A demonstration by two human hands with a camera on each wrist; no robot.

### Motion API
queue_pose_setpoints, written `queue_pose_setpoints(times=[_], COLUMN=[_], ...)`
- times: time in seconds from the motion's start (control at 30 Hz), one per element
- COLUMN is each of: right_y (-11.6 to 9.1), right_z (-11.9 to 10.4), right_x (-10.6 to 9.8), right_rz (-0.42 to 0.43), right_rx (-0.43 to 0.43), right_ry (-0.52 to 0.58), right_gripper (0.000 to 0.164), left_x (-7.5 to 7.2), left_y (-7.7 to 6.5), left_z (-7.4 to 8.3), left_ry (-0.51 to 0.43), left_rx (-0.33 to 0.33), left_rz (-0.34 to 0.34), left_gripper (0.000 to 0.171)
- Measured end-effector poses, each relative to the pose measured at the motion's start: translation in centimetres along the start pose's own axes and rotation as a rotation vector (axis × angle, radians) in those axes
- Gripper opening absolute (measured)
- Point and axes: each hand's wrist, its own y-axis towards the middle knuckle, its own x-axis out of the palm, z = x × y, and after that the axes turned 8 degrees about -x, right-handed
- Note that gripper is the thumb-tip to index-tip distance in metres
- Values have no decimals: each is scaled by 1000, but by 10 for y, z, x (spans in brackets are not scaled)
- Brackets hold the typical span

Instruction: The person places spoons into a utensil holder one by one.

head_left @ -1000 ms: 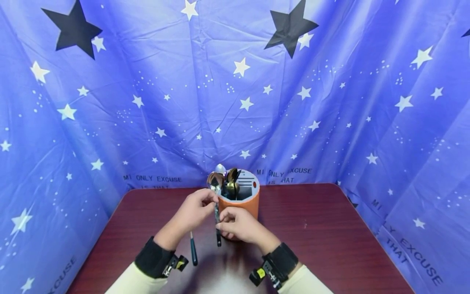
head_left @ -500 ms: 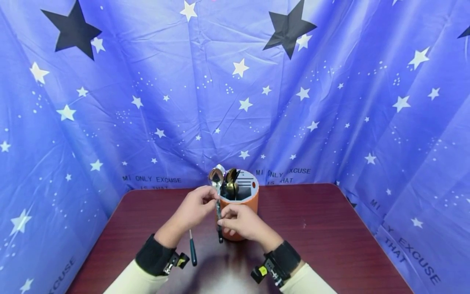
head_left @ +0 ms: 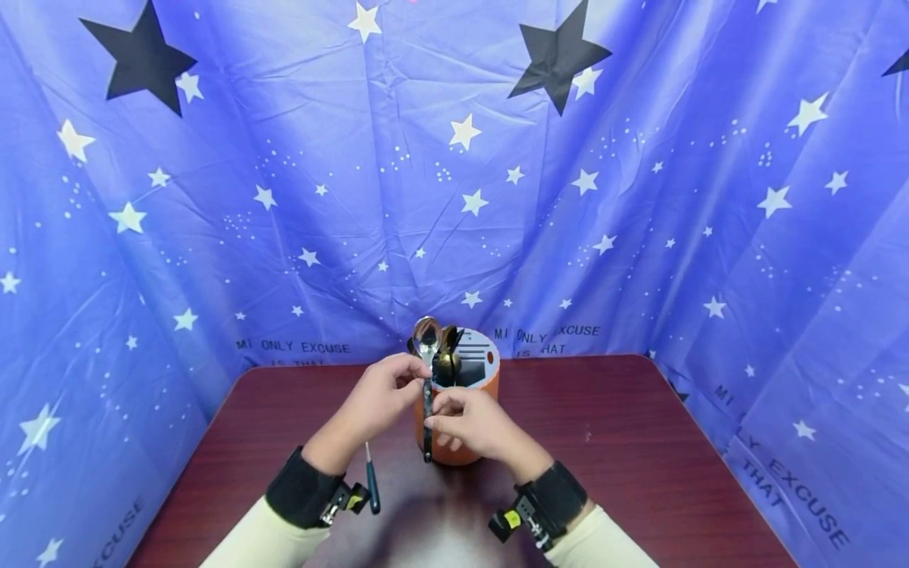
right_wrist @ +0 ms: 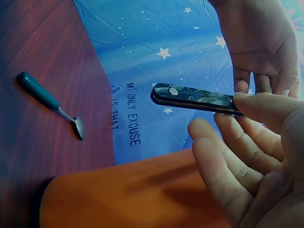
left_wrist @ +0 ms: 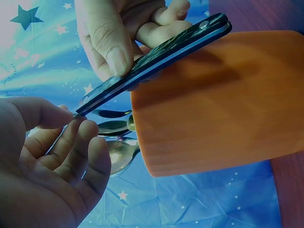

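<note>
In front of the orange utensil holder (head_left: 461,456), both hands hold one upright spoon (head_left: 428,338) with a dark patterned handle, its bowl pointing up. The left hand (head_left: 383,398) pinches it near the neck, at the end of the handle (left_wrist: 161,59). Lower down, the right hand (head_left: 474,426) pinches the handle between thumb and fingers; the right wrist view shows the butt end of this handle (right_wrist: 194,97) sticking out past them. Several other spoons (head_left: 449,359) stand in the holder behind, partly covered by the held spoon.
A teaspoon with a dark green handle (right_wrist: 42,92) lies on the reddish-brown table (head_left: 604,457), left of the holder. The holder's pale top (head_left: 477,343) has slots and openings. A blue star-patterned cloth (head_left: 454,197) hangs behind and at both sides.
Both hands have shifted slightly right and up with the spoon, which now stands straighter and in front of the holder. The teaspoon on the table has stayed put.
</note>
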Motion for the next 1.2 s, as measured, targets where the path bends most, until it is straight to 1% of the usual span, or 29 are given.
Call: queue_pose_setpoints(times=[0.33,0.67,0.9,1.07,1.2], right_y=[2,2,3,5,7], right_z=[-4,-12,-17,-21,-26], right_x=[-5,-13,-17,-19,-23], right_rz=[16,21,24,37,47], right_rx=[-10,-18,-18,-30,-38], right_ry=[-16,-31,-29,-44,-62], right_gripper=[16,13,13,14,12], left_x=[-2,-3,-3,-4,-6], left_y=[3,8,9,11,12], left_z=[8,15,19,22,26], left_ry=[11,4,-1,-3,0], left_rx=[10,10,29,42,25], left_rz=[15,2,6,-5,-11], left_gripper=[17,17,18,18,19])
